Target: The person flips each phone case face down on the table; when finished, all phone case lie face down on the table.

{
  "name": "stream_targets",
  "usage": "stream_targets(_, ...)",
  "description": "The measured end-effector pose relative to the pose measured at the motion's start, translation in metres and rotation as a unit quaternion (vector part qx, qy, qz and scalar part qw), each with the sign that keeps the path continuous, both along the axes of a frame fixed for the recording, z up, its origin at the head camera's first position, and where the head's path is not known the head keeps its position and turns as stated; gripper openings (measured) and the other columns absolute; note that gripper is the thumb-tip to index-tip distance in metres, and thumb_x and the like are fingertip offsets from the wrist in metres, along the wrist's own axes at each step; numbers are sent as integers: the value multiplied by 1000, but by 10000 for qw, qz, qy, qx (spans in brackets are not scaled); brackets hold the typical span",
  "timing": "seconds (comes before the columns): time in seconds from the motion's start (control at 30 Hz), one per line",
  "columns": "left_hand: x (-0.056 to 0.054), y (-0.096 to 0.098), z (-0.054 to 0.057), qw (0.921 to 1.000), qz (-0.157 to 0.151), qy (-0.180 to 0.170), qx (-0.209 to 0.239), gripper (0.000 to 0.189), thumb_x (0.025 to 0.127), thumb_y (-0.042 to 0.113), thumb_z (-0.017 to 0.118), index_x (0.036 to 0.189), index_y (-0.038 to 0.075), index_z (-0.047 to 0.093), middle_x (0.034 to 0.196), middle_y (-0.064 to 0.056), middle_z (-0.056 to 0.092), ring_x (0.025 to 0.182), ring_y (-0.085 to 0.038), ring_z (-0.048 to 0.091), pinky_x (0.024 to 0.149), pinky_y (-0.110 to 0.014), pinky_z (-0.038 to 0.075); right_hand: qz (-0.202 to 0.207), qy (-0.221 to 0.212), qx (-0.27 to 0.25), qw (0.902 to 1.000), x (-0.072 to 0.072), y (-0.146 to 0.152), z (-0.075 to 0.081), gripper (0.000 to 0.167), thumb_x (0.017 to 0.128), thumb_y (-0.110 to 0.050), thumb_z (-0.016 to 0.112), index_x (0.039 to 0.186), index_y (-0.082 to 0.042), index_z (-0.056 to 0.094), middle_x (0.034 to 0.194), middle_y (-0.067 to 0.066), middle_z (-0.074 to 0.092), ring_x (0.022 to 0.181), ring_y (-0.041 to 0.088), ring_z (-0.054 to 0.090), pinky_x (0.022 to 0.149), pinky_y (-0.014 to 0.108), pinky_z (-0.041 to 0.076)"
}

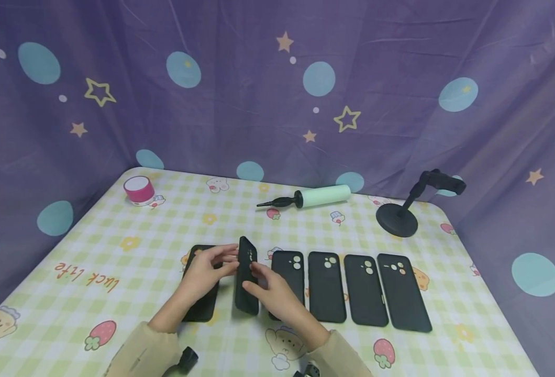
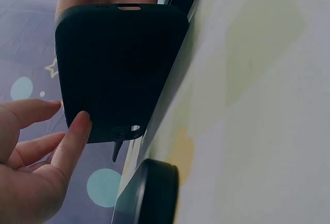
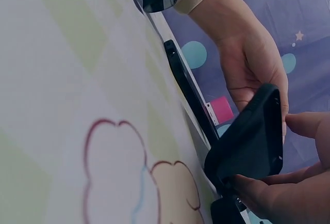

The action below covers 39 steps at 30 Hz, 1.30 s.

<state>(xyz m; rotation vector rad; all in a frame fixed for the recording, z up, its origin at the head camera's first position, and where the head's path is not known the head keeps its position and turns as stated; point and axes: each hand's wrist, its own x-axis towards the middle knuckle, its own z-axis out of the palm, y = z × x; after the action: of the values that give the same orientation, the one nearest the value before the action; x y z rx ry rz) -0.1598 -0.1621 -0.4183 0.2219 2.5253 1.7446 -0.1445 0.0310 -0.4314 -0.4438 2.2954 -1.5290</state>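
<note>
A black phone case (image 1: 245,283) stands on edge, tilted, between my two hands above the table. My right hand (image 1: 275,293) grips its right side, thumb and fingers at the edges; the right wrist view looks into its hollow inside (image 3: 252,146). My left hand (image 1: 207,272) meets the other side with fairly straight fingers. In the left wrist view that thumb (image 2: 80,126) overlaps the plain back near the camera cutout. Beneath my left hand lies another black case (image 1: 205,303), partly hidden. To the right, my right forearm partly covers a further case (image 1: 287,272).
More black phone cases (image 1: 326,288) lie in a row to the right, camera cutouts at the far end. Farther back are a pink-and-white round container (image 1: 139,191), a mint-green hand pump (image 1: 324,196) and a black stand (image 1: 397,220). A purple curtain (image 1: 249,31) hangs behind the checked tablecloth.
</note>
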Motion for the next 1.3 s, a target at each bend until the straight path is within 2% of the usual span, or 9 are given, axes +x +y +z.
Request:
stream_targets(0.3, 1, 1, -4, 9990, -385, 91, 216, 47, 91, 5, 64, 135, -5, 51, 126, -25, 61, 111, -35, 64, 83, -25, 57, -89, -131, -348, 9993, 0, -1, 0, 65, 97, -39, 55, 146, 1, 37, 143, 21, 50, 134, 36, 47, 111, 51, 38)
stream_targets(0.6, 2, 0, -4, 9981, -584, 188, -60, 46, 92, 12, 65, 133, -3, 53, 124, -22, 63, 111, -34, 64, 82, -25, 57, -177, -297, -538, 9980, 0, -3, 2, 62, 98, -34, 56, 145, 1, 38, 141, 21, 52, 134, 35, 48, 111, 50, 38)
stream_targets(0.8, 2, 1, -6, 9978, -649, 34, -114, 46, 91, 11, 66, 132, -5, 54, 124, -23, 63, 109, -33, 66, 79, -24, 58, -96, -520, -1053, 9930, 2, -1, 4, 58, 99, -25, 55, 146, 3, 36, 142, 23, 50, 133, 36, 48, 105, 44, 46)
stream_targets(1.07, 1, 3, -10, 9981, -371, -428, -256, 41, 90, 3, 64, 128, -9, 55, 120, -25, 64, 103, -30, 68, 73, -25, 59, -53, -869, -1645, 9825, -1, -1, 4, 53, 98, -12, 51, 145, 6, 35, 140, 26, 50, 130, 35, 52, 99, 37, 52)
stream_targets(1.3, 3, 4, -8, 9953, -86, -461, -853, 40, 87, 5, 68, 123, -10, 59, 111, -23, 69, 97, -28, 70, 70, -27, 59, -18, -848, -1738, 9811, -2, 0, 5, 53, 96, -5, 49, 144, 11, 33, 137, 29, 52, 126, 37, 55, 94, 35, 54)
